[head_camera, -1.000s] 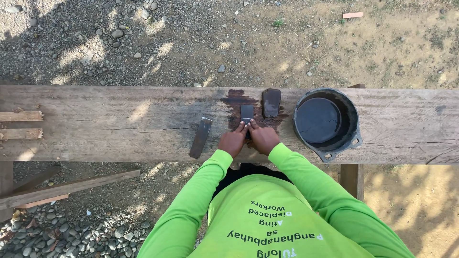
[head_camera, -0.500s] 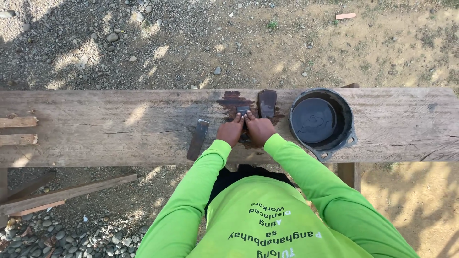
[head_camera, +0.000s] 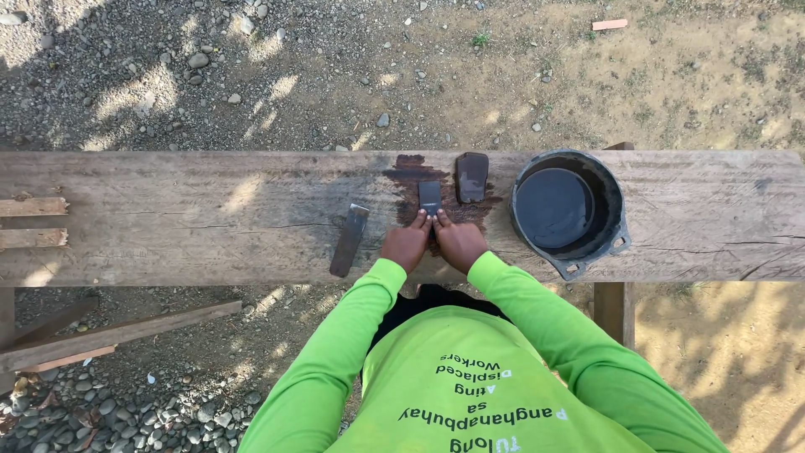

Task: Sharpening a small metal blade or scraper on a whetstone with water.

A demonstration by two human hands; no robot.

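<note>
Pressing a blade (head_camera: pixel 430 198) flat on the plank (head_camera: pixel 168 218), both my left hand (head_camera: pixel 407 245) and right hand (head_camera: pixel 459 243) pinch its near end. Bare wood runs wide left of my fingers; the plank's far edge lies just beyond. One stone (head_camera: pixel 472 177) and one pot (head_camera: pixel 572 212) sit right, one chisel (head_camera: pixel 349 240) left.

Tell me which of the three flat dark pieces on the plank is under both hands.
The middle piece, on the wet stain; both hands' fingertips press it. The left blade and the right stone lie untouched.

Near end of a small dark flat blade (head_camera: pixel 430 198) hidden under both hands; long weathered wooden bench (head_camera: pixel 168 218) runs past both side edges.
</note>
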